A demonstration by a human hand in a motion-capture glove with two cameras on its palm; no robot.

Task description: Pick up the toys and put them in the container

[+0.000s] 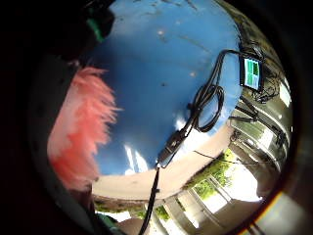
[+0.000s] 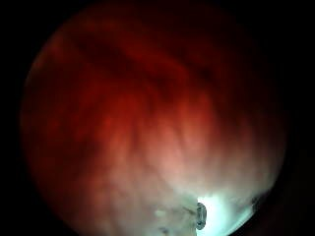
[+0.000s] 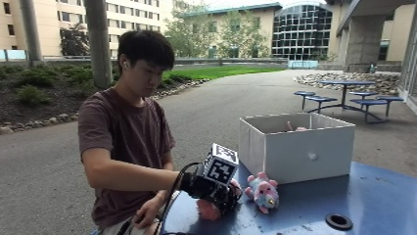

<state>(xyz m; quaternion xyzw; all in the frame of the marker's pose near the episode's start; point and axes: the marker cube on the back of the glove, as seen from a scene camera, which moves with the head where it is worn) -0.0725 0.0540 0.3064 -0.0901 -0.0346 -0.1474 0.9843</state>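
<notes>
Near the front edge of the blue table (image 3: 365, 196), our gloved right hand (image 3: 212, 188) had curled around a fluffy pink toy (image 1: 80, 137), its long fur pressed against our palm. A pastel plush (image 3: 263, 192) lay beside the white container (image 3: 296, 147), awaiting its turn.

My gloved right hand (image 3: 218, 193) grips a pink fluffy toy (image 3: 210, 209) on the blue table (image 3: 365, 200). A pastel plush toy (image 3: 263, 192) lies just beside the white container (image 3: 296, 147).
</notes>
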